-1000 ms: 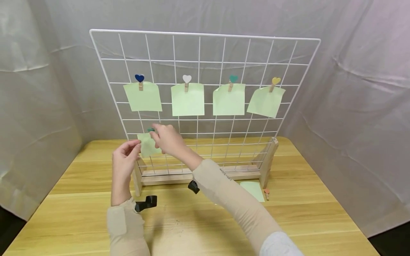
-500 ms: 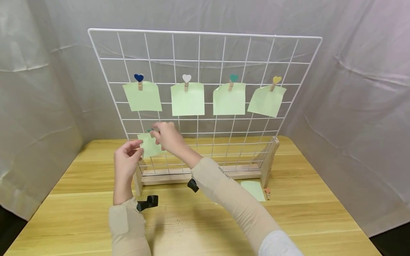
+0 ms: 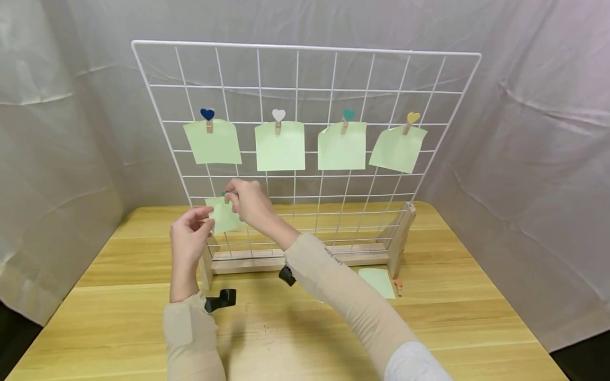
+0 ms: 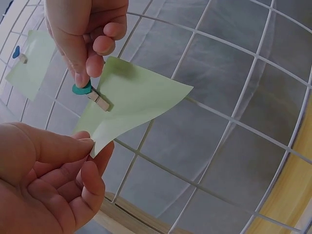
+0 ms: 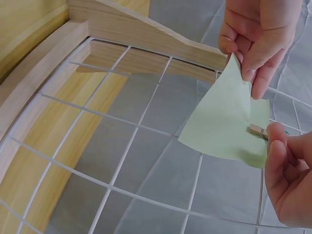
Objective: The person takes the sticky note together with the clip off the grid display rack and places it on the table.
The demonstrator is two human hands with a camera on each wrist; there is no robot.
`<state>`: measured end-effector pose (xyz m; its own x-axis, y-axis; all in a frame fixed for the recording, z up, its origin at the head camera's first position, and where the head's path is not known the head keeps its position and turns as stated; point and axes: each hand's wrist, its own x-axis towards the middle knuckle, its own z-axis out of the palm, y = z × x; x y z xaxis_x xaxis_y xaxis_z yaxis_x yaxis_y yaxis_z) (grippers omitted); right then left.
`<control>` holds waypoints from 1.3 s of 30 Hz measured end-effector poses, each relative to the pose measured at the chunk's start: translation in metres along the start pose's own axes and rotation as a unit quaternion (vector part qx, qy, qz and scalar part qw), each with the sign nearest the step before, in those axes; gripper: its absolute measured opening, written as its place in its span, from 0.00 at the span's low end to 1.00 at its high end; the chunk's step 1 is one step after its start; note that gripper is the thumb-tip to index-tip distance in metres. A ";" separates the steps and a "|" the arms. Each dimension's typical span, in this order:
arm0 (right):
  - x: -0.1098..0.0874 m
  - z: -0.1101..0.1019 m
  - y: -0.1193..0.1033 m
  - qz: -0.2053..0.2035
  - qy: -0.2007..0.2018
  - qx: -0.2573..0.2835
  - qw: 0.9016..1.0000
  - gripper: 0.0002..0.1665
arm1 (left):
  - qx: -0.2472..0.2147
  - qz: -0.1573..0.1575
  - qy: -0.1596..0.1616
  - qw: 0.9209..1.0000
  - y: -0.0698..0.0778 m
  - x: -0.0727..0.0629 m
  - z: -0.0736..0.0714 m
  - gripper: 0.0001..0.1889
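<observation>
A pale green paper note [image 4: 141,92] lies against the lower left of the white wire grid [image 3: 314,185]. My left hand [image 3: 188,238] pinches the note's left edge between thumb and fingers. With thumb and forefinger my right hand [image 3: 252,203] pinches the teal heart head of a small wooden clothespin [image 4: 99,101], whose jaws lie over the note near its top edge. In the right wrist view the note [image 5: 229,122] bends outward from the wires at the corner that the left hand [image 5: 258,44] holds. Part of the teal heart is hidden behind the right fingers.
Several green notes hang in a row above, under blue, white, teal and yellow [image 3: 413,117] heart clothespins. The grid stands in a wooden base [image 3: 252,264]. On the table [image 3: 457,328], another note [image 3: 378,283] lies beside an orange heart clothespin [image 3: 398,287], partly behind the right forearm.
Both hands stay at the lower left note. The left hand has shifted slightly right along with the note's edge, and the right fingers have closed in around the teal clothespin's head.
</observation>
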<state>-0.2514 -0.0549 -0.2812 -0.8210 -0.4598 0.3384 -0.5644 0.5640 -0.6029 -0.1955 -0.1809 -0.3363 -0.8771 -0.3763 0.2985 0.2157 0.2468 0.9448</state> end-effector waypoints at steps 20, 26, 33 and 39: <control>-0.008 0.003 0.010 -0.109 0.073 0.051 0.990 0.08 | 0.005 -0.002 0.007 1.000 0.000 -0.005 -0.004 0.11; -0.012 0.001 0.014 -0.115 0.086 0.087 0.986 0.10 | 0.002 -0.001 0.000 1.000 0.001 -0.009 -0.005 0.11; -0.016 -0.004 0.015 -0.111 0.090 0.104 0.984 0.11 | -0.011 -0.007 -0.002 1.000 0.000 -0.013 -0.007 0.12; -0.021 -0.004 0.018 -0.108 0.087 0.156 0.978 0.12 | -0.014 -0.012 -0.015 1.000 -0.004 -0.017 -0.008 0.11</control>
<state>-0.2445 -0.0323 -0.2963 -0.7033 -0.4064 0.5832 -0.6945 0.2182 -0.6856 -0.1782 -0.1827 -0.3441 -0.8946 -0.3539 0.2727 0.2066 0.2135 0.9549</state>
